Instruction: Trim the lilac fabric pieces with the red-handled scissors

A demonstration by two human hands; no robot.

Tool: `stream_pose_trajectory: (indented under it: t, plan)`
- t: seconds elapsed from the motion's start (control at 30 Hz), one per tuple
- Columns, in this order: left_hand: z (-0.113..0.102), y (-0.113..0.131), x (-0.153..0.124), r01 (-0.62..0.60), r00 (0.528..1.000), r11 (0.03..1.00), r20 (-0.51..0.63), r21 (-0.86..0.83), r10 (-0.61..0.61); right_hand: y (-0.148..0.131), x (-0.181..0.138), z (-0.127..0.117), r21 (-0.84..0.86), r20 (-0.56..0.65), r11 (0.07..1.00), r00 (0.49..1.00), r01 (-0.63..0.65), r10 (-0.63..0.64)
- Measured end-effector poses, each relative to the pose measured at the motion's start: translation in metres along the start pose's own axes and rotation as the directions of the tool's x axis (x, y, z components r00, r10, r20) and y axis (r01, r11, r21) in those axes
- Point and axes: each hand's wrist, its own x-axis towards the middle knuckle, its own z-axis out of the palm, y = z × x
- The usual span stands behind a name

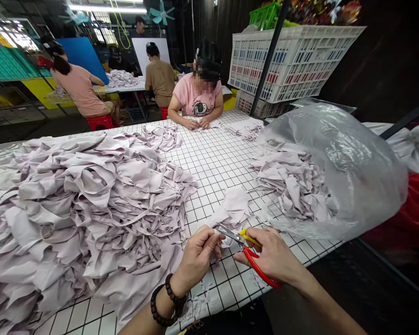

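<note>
Fingers of my left hand (197,256) are pinched together on a small bit of pale fabric (219,236), right at the scissor tips. Right hand (274,256) is clamped on the scissors (240,239), one handle yellow, one red; blades slightly parted, pointing left at the pinch. Can't tell if the pinched bit belongs to the pale piece (235,204) lying just beyond the blades. All this is over the near edge of the grid-marked table (212,160). Small scraps (200,304) lie on the table by my left wrist, which has two beaded bracelets (154,304). Big fabric heap (91,200) to my left; smaller pile (293,181) to my right, at the mouth of a clear plastic bag (366,172). Co-worker in pink (200,100) sits across, both hands on fabric at the far edge.
</note>
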Motion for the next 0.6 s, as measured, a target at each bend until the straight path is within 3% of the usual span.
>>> stream_pose_trajectory:
  t: [0.27, 0.6]
  plan:
    - [-0.001, -0.001, -0.003, -0.025, 0.998, 1.000, 0.060, -0.005, 0.026, -0.012, 0.003, 0.002, -0.106, -0.003, 0.992, 0.998, 0.068, -0.069]
    - [-0.001, -0.005, -0.004, 0.002, 0.996, 0.998, 0.094, -0.067, 0.004, -0.007, 0.004, 0.012, -0.186, -0.084, 0.973, 0.985, 0.134, -0.152]
